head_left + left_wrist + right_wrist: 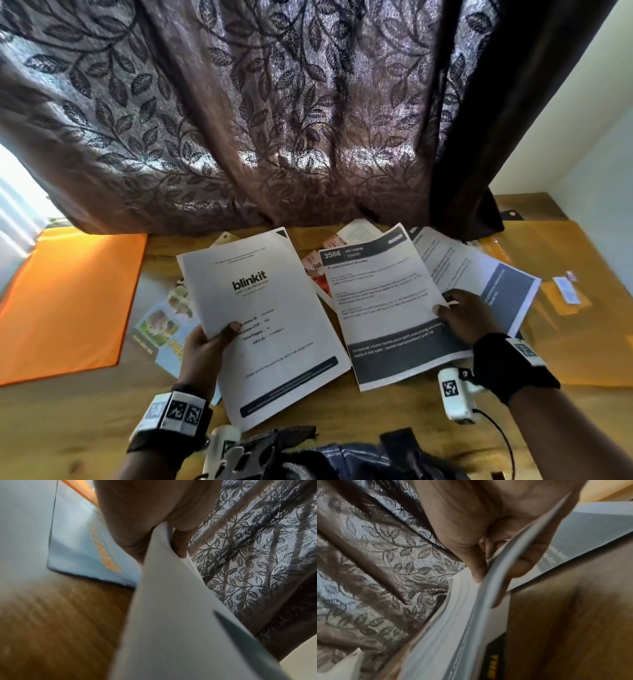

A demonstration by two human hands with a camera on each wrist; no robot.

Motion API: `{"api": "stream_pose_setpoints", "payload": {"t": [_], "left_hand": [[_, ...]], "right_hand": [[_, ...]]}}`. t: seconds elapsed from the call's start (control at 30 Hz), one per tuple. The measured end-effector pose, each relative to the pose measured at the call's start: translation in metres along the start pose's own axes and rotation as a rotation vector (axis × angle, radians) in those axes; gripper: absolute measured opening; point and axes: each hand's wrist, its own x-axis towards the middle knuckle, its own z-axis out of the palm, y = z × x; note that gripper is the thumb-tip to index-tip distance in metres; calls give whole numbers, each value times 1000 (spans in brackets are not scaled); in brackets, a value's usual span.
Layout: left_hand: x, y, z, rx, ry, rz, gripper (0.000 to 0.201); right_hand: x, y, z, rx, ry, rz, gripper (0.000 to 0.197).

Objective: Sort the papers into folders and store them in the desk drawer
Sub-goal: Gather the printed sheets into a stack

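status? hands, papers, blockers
Left hand pinches blinkit sheet. Right hand pinches 3566 Kitchen sheet. Orange folder lies left, unfilled. Loose papers underneath; no blockers.

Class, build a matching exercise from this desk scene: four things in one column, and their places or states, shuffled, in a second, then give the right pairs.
Things:
1. blinkit sheet
2. KITCHEN sheet
3. orange folder
4. brown envelope

Places or states:
A. flat at the desk's left edge
B. pinched by the left hand
C. flat at the desk's right side
D. held by the right hand

Pairs: 1-B, 2-D, 3-A, 4-C
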Motion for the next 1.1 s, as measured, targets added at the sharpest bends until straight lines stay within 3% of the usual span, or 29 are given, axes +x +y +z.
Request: {"api": "stream_pose_setpoints", "payload": {"t": [0.13, 0.33, 0.43, 0.47, 0.53, 0.57, 0.7, 0.93, 1.0, 1.1], "left_hand": [[8, 4, -5, 14, -8, 14, 22], [13, 9, -18, 9, -43, 31, 13], [13, 8, -22, 23, -55, 27, 12], [14, 7, -23, 26, -64, 20, 12], [16, 7, -24, 34, -96, 7, 14], [17, 7, -24, 34, -113, -6, 15], [22, 10, -23, 23, -197, -34, 26], [21, 17, -20, -42, -301, -59, 18], [20, 16, -19, -63, -321, -75, 32], [18, 17, -18, -32, -301, -51, 76]], "right_hand": [[-10, 2, 2, 272, 81, 25, 6], [-42, 9, 2, 577, 32, 150, 10], [-62, -3, 12, 678, -22, 113, 12], [-64, -7, 18, 679, -51, 82, 18], [-68, -13, 33, 635, -88, 51, 58], [-66, -13, 40, 626, -88, 45, 67], [-72, -38, 66, 485, -105, -44, 13], [-94, -84, 99, 445, -82, -155, 7], [-97, -89, 108, 438, -83, -158, 8], [-103, -100, 115, 458, -98, -144, 8]]}}
